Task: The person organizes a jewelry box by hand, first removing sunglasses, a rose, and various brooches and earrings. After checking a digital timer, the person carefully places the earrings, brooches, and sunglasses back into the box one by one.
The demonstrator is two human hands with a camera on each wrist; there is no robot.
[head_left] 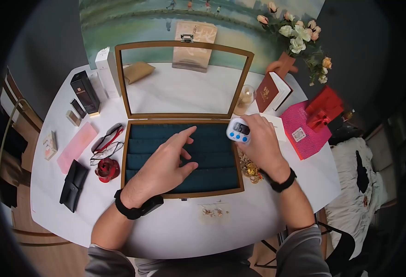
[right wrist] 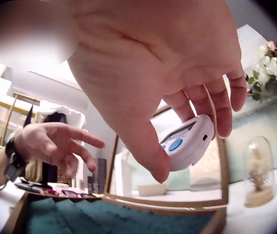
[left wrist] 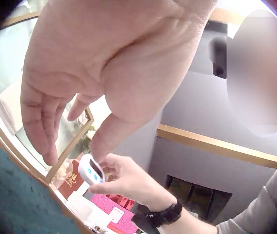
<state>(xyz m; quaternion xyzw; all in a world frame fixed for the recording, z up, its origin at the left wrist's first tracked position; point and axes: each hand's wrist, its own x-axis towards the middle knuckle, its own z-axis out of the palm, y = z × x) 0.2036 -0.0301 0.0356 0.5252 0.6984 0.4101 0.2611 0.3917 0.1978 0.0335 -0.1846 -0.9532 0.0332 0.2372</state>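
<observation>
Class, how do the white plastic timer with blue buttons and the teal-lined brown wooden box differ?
The white timer is smaller than the brown wooden box. The timer is held by the right hand; the box sits on the white table. The timer is rounded; the box is rectangular, its framed lid raised. Both show in every view.

Left hand (left wrist: 109,68): foreground, fingers and thumb relaxed, pointing downward.
Right hand (left wrist: 128,179): beyond it, pinching a white device (left wrist: 83,168) with blue buttons and dark display; black wristband (left wrist: 170,213).
Teal lining (left wrist: 16,190): lower left corner.
Wooden frame (left wrist: 70,151): raised behind the left fingers.
Pink item (left wrist: 104,204): beneath the right hand.
</observation>
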